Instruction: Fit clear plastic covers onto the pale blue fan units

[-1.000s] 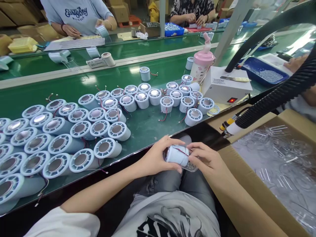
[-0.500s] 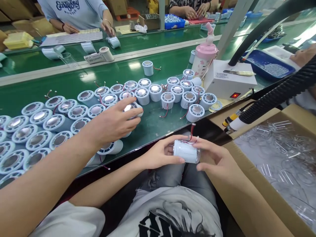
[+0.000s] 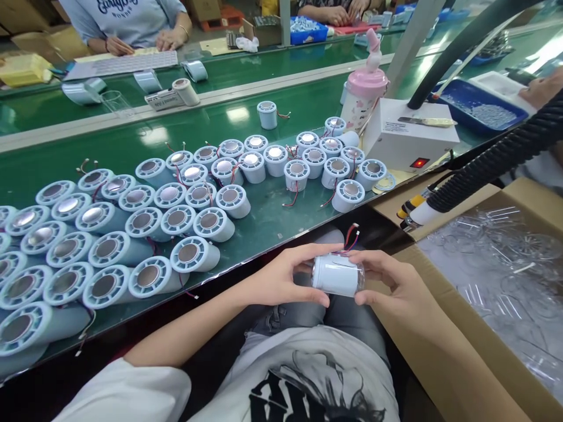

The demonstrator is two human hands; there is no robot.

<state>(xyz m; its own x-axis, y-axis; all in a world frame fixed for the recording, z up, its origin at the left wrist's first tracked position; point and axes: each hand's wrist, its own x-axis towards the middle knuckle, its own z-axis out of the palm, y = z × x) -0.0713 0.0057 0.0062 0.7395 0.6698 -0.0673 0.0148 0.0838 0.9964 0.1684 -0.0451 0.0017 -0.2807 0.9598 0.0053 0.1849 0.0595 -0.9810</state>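
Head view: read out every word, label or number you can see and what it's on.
"EarlyBoy", top cropped: co-worker's shirt.
White box: label too small to read.
White tag on the belt: blurred, unreadable.
Own shirt: black graphic, no legible letters.
White cylinder in left hand and right hand: no text visible.

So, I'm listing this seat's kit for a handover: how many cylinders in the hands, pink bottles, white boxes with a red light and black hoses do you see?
pale blue cylinder, in left hand and right hand: 1
pink bottle: 1
white box with a red light: 1
black hoses, one ribbed, one smooth: 2
Total: 5
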